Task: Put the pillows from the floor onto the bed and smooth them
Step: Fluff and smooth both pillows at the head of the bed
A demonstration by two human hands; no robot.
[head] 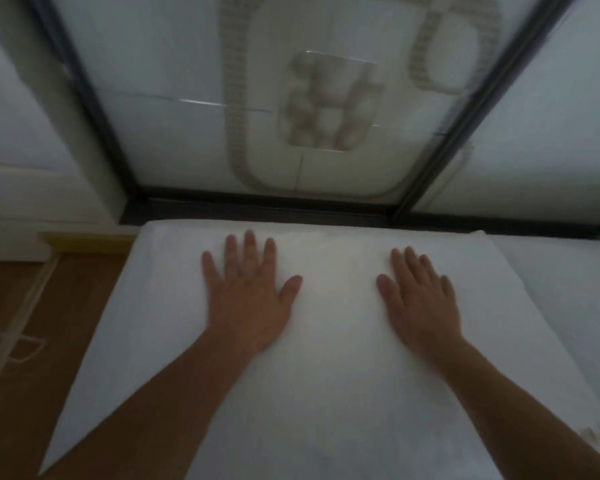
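Observation:
A white pillow (329,341) lies flat on the bed and fills the middle of the head view, its far edge against the dark frame below the headboard panel. My left hand (250,299) rests palm down on its left half, fingers spread. My right hand (421,299) lies palm down on its right half, fingers apart. Neither hand grips the fabric. A second white pillow or sheet (561,282) shows at the right edge; I cannot tell which.
A frosted glass panel (174,109) with a grey pattern stands behind the bed in a dark frame (257,202). Brown wooden floor (49,323) lies to the left, with a pale cable (25,306) running across it. A white wall is at far left.

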